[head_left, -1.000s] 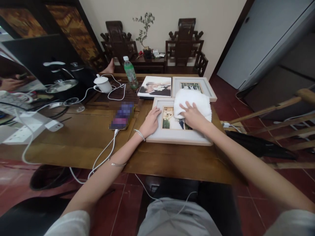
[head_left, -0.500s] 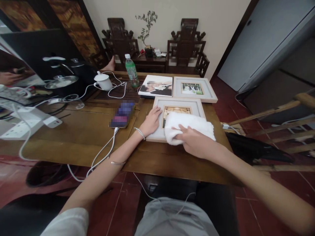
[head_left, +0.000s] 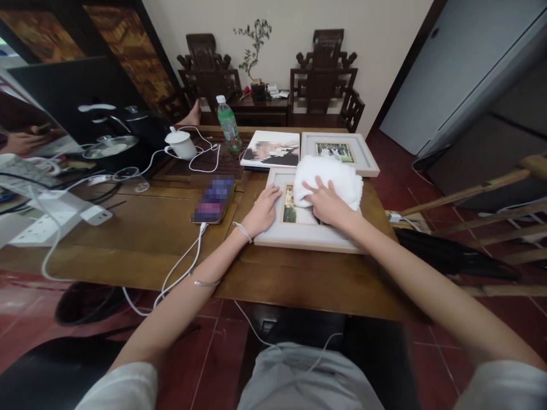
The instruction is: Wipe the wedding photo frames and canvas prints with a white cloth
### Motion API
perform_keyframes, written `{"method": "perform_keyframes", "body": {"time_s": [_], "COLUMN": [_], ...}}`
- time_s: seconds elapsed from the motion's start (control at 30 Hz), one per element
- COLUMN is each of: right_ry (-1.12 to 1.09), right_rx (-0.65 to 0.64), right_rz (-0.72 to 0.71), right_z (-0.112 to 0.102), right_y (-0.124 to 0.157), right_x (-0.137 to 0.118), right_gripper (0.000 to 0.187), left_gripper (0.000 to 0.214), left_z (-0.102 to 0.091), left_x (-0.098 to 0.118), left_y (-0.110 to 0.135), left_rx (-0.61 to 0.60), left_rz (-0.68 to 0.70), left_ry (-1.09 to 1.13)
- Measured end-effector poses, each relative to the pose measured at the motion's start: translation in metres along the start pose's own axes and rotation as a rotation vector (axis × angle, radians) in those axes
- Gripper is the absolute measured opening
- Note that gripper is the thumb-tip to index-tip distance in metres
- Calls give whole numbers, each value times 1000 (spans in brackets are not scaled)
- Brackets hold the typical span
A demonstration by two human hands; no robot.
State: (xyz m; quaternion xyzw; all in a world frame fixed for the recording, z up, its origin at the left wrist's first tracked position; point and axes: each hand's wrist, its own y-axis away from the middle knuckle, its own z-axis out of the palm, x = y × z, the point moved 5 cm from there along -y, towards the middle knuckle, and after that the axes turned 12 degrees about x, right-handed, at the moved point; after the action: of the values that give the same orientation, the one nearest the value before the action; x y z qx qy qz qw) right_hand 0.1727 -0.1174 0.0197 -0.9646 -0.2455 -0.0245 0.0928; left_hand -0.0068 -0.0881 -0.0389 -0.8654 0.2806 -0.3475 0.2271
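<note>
A light wooden picture frame (head_left: pixel 307 239) with a pale mat and a small picture inside lies flat on the table in front of me. My left hand (head_left: pixel 261 212) rests on its left edge, fingers stretched out and flat. Folded white towel cloth (head_left: pixel 329 179) sits in my right hand (head_left: pixel 325 202), which presses it on the upper right of that frame. The cloth hides part of the picture and of the frame's top edge. Behind are a second similar frame (head_left: pixel 370 162) and a white photo panel (head_left: pixel 273 139).
On the wooden table (head_left: pixel 171 250) lie a charging phone (head_left: pixel 215 200) and a white power strip (head_left: pixel 47 219). A lidded white cup (head_left: pixel 182 143), a green-labelled bottle (head_left: pixel 228 122) and a black pot (head_left: pixel 115 151) stand farther back. Another person's foot (head_left: pixel 193 115) shows behind the cup.
My right hand has slid the towel away from me, from the frame's lower right up to its far edge, uncovering the lower right border. My left hand stays in place.
</note>
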Motion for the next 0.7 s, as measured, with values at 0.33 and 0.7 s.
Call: {"method": "perform_keyframes", "body": {"time_s": [0.33, 0.7], "right_ry": [-316, 20], "right_rx": [-237, 117], "right_rz": [-149, 84], "right_z": [-59, 0], "right_y": [77, -2], "right_x": [-65, 14], "right_gripper": [55, 60], "left_gripper": [55, 56], "left_z": [2, 1], "left_x": [3, 0], "left_y": [1, 1], "left_rx": [13, 26], "left_rz": [-56, 2], "left_ry": [17, 25]}}
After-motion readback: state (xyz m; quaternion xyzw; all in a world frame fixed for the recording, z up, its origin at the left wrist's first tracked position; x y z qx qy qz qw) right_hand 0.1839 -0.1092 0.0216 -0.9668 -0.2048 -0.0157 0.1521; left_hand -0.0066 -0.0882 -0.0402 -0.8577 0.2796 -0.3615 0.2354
